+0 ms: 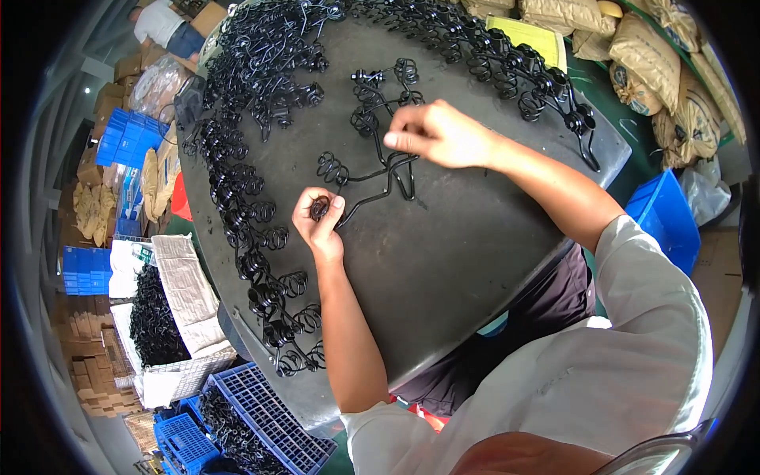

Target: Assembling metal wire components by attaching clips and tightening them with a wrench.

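Observation:
My left hand [318, 226] is closed round a black coiled wire spring [320, 209], whose coil shows between thumb and fingers. From beside this hand a bent black wire [368, 199] runs to the right across the dark tabletop [451, 261]. My right hand [447, 136] hovers over the middle of the table with its fingers curled in; what they hold, if anything, is hidden. Close to its fingertips lie more coiled wire springs [364, 120], some with a small dark fitting. Another coil [332, 168] sits just above my left hand.
A tangled heap of black wire parts [261, 55] covers the far left. Rows of coiled springs line the left edge [241, 202] and far right edge [507, 63]. Blue crates [273, 419] and a white box [194, 376] stand at left; sacks [645, 59] lie far right. Another person [162, 28] is far left.

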Action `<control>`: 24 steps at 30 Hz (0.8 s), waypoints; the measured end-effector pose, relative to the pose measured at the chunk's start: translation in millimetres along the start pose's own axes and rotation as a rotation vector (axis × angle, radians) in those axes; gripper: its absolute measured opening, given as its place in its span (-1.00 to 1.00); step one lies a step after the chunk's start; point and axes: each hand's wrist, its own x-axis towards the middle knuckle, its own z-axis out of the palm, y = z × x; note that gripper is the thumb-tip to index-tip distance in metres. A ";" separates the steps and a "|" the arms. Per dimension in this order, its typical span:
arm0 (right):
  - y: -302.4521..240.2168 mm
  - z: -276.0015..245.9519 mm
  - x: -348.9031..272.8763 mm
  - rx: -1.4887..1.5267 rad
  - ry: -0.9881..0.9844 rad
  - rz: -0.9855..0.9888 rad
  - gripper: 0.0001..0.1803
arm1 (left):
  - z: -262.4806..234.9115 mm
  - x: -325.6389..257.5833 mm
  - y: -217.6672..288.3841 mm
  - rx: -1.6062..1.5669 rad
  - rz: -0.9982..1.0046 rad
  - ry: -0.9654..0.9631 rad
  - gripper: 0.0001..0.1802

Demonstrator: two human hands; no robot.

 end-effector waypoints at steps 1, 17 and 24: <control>-3.8 1.2 -3.3 -0.037 -0.073 -0.004 -0.57 | 2.3 0.9 0.9 -0.089 0.008 -0.048 -0.72; -8.7 21.1 -21.7 0.847 -0.854 -0.046 -0.69 | 5.8 4.9 -12.4 0.053 0.211 0.554 -0.76; 2.8 17.1 -11.2 -0.249 -0.214 -0.376 -0.85 | 9.7 13.3 -15.3 -0.020 0.062 0.390 -0.90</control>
